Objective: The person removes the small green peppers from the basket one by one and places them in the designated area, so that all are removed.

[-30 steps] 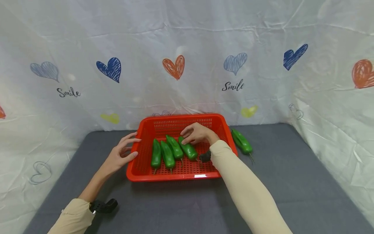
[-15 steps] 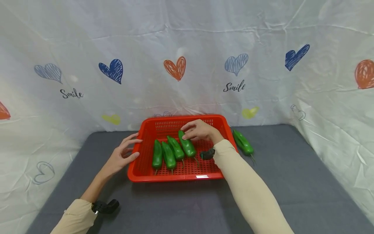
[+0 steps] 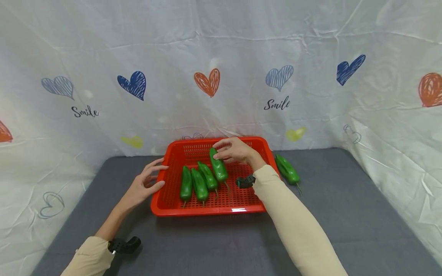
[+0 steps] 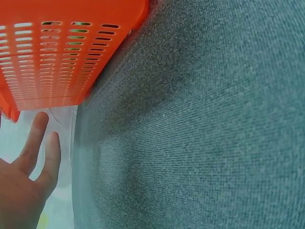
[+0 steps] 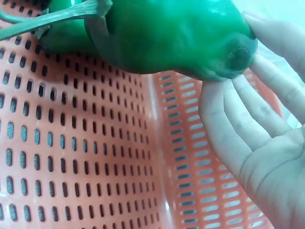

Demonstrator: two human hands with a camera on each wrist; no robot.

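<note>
My right hand (image 3: 236, 150) pinches a green pepper (image 3: 219, 168) by its upper end, over the red basket (image 3: 207, 211). In the right wrist view the thumb and fingers (image 5: 219, 119) press on the pepper (image 5: 176, 33), which shows a dark spot near the fingertips; its stem points left. My left hand (image 3: 141, 188) is at the basket's left rim, fingers spread and thumb apart from them. The left wrist view shows two straight fingers (image 4: 52, 157) near the basket wall (image 4: 52, 57); whether they touch it cannot be told. Three more green peppers (image 3: 199, 184) lie side by side inside the basket.
One green pepper (image 3: 288, 170) lies on the grey cloth (image 3: 338, 207) to the right of the basket. Behind the table hangs a white sheet (image 3: 235, 38) printed with hearts and words. A black device (image 3: 124, 245) is strapped to my left wrist.
My right hand has moved slightly up and away from me, drawing the pinched pepper toward the back of the basket and turning it more upright in view. The left hand stays at the rim.
</note>
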